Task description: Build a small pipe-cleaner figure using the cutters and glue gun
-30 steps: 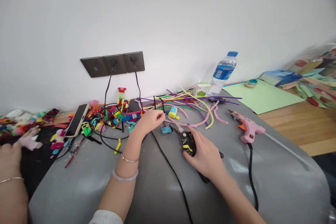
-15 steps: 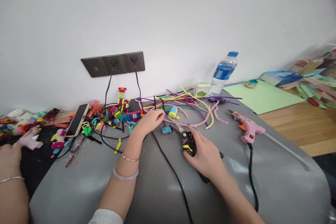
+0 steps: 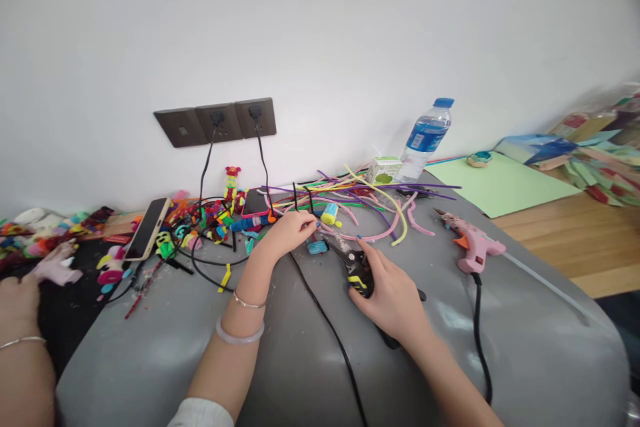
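My left hand (image 3: 287, 230) reaches forward over the grey table cover (image 3: 300, 373), its fingers pinched on a black pipe cleaner (image 3: 304, 203) that stands bent upward. My right hand (image 3: 393, 297) is wrapped round black-and-yellow cutting pliers (image 3: 353, 267) lying on the cover, jaws pointing toward the left hand. A small blue piece (image 3: 317, 247) lies between the two hands. A heap of coloured pipe cleaners (image 3: 370, 207) spreads just behind them.
A pink glue gun (image 3: 473, 243) with black cord lies right. A water bottle (image 3: 425, 137) and small green carton (image 3: 383, 169) stand by the wall. Wall sockets (image 3: 215, 121), a phone (image 3: 146, 228), colourful craft bits (image 3: 210, 220) at left. Another person's hand (image 3: 17, 293) at far left.
My left hand's fingers have shifted slightly on the black pipe cleaner. My right hand and the pliers have stayed put.
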### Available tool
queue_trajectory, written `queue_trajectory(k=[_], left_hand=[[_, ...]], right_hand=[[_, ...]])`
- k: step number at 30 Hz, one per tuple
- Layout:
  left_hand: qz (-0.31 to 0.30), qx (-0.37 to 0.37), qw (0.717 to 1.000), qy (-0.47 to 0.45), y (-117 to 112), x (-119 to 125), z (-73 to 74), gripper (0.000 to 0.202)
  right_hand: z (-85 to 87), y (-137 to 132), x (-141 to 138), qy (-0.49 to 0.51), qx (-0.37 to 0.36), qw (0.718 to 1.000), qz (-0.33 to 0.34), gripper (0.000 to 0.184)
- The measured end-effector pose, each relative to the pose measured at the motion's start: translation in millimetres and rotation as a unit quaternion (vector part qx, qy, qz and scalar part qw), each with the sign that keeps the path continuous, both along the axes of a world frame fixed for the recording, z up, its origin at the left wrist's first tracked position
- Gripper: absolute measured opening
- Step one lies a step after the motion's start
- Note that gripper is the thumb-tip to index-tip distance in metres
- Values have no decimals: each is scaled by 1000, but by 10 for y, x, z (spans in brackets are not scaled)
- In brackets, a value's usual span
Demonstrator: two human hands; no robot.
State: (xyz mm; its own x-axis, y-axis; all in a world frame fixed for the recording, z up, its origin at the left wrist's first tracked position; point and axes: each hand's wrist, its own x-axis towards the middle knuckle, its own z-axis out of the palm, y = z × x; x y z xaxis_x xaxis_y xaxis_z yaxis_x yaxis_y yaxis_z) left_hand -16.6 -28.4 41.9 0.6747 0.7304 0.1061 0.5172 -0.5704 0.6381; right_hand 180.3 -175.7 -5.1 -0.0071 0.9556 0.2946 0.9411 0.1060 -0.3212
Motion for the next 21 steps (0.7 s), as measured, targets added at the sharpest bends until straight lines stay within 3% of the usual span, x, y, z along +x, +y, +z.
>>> queue_trajectory(k=[9, 21], left_hand=[[-45, -95, 993, -54, -69, 69, -1, 19], [-23, -156, 986, -52, -109, 161, 53, 16]], right_hand=[[-1, 6, 1, 5, 1, 1000, 0, 74], [22, -2, -9, 9, 5, 1000, 2, 74]])
